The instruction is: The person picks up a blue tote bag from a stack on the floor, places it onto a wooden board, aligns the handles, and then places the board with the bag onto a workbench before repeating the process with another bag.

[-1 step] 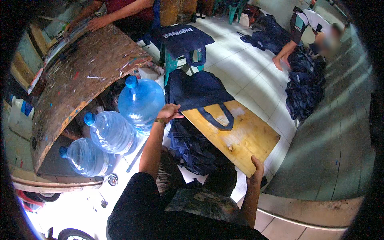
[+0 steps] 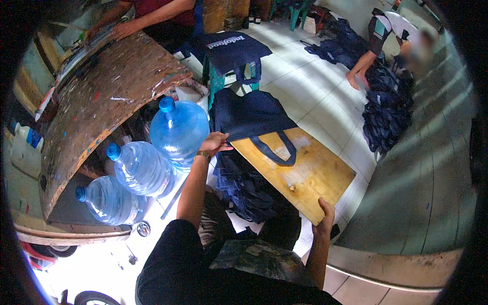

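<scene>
yellow board [image 2: 325, 178]: in front of the body, between both hands, with far end under or inside the dark blue bag [image 2: 254, 114]; cannot tell which
left hand [image 2: 215, 143]: at the near left corner of the bag's edge, with fingers pinched on cloth, right by the board's side
right hand [image 2: 326, 216]: fingers clamped on the near right corner of the board, thumb on top
good way to hold and fit: keep the board firm and steady with the right hand; pull the bag's edge straight with the left; smooth out folds; go slow at corners, likely spots for a snag
which way, board: long axis on a slant, from far left to near right, bare end toward the right hand
which way, handle [image 2: 288, 162]: flat on the board, loop pointing near right
pile of dark cloth [image 2: 241, 190]: down low, to the near left of the board
water jugs [image 2: 180, 127]: to the left, next to the counter [image 2: 117, 91]
</scene>
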`<state>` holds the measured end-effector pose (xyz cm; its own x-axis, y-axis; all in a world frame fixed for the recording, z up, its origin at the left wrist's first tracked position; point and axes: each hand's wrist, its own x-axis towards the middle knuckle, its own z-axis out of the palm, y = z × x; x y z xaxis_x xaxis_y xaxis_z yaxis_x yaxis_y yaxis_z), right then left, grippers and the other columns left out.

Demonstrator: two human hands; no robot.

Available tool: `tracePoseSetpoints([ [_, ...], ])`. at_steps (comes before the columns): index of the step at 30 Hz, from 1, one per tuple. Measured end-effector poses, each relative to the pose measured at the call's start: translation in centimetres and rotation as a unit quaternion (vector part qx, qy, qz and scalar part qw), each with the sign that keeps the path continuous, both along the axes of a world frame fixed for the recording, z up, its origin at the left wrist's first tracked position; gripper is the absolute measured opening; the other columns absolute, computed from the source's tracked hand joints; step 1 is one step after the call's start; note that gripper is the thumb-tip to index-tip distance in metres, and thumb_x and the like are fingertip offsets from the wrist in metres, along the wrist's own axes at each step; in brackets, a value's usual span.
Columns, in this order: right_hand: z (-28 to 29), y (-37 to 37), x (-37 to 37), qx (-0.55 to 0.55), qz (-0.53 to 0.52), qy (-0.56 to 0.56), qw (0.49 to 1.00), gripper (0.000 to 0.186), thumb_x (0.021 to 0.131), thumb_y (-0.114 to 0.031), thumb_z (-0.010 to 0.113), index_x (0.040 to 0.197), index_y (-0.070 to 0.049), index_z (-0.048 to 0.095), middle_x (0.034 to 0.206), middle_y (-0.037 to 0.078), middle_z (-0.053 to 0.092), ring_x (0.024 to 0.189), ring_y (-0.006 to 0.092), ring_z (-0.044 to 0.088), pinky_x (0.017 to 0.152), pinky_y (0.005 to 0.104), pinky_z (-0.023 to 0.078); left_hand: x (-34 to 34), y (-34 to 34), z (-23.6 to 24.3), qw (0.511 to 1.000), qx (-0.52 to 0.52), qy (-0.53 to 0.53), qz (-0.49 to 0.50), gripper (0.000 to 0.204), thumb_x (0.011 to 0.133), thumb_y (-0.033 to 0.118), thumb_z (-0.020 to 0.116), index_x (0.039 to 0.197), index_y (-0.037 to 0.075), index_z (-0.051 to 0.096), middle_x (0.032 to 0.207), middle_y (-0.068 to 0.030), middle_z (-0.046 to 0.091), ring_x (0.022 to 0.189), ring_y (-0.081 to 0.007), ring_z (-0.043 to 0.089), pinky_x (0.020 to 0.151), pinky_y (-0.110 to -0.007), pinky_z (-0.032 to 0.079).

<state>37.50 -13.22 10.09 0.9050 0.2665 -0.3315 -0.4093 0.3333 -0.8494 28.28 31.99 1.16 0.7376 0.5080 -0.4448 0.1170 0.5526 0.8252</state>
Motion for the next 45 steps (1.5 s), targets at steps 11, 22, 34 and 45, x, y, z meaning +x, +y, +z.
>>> tracePoseSetpoints([
  [11, -0.3, 0.7, -0.8, 0.003, -0.033, 0.011, 0.999, 0.031, 0.081, -0.010, 0.061, 0.109, 0.003, 0.056, 0.099, 0.013, 0.062, 0.089, 0.0247, 0.063, 0.080, 0.0349, 0.051, -0.5, -0.9, 1.1, 1.000, 0.014, 0.001, 0.020, 0.019, 0.094, 0.017, 0.056, 0.093, 0.000, 0.050, 0.078, -0.0062, 0.049, 0.068, -0.0173, 0.057, 0.070, -0.039, 0.062],
  [22, -3.7, 7.9, -7.5, 0.004, 0.226, 0.072, 0.971, 0.043, 0.090, -0.019, 0.061, 0.125, 0.003, 0.046, 0.116, 0.011, 0.059, 0.100, 0.0236, 0.062, 0.084, 0.0352, 0.051, 0.4, -2.5, 0.7, 0.995, 0.052, -0.023, 0.078, 0.019, 0.092, 0.015, 0.058, 0.079, 0.003, 0.055, 0.066, -0.0034, 0.053, 0.053, -0.0133, 0.054, 0.055, -0.028, 0.057],
  [34, 7.9, 6.6, 9.0, -0.260, 0.272, -0.265, 0.888, 0.032, 0.090, -0.034, 0.062, 0.090, -0.003, 0.062, 0.076, 0.002, 0.061, 0.058, 0.0105, 0.055, 0.056, 0.0240, 0.045, -8.8, -4.5, 7.5, 0.983, 0.171, 0.000, 0.069, 0.050, 0.087, 0.019, 0.068, 0.123, -0.009, 0.048, 0.080, -0.0015, 0.055, 0.067, -0.0083, 0.050, 0.057, -0.023, 0.045],
  [45, 1.7, 12.7, 6.4, -0.199, 0.317, -0.118, 0.920, 0.030, 0.081, -0.031, 0.074, 0.087, -0.005, 0.061, 0.064, -0.002, 0.052, 0.048, 0.0053, 0.044, 0.042, 0.0223, 0.031, -15.9, -7.6, 7.9, 0.987, 0.128, -0.066, 0.075, 0.028, 0.091, 0.009, 0.061, 0.117, 0.006, 0.050, 0.087, 0.0035, 0.056, 0.073, -0.0039, 0.048, 0.062, -0.021, 0.042],
])
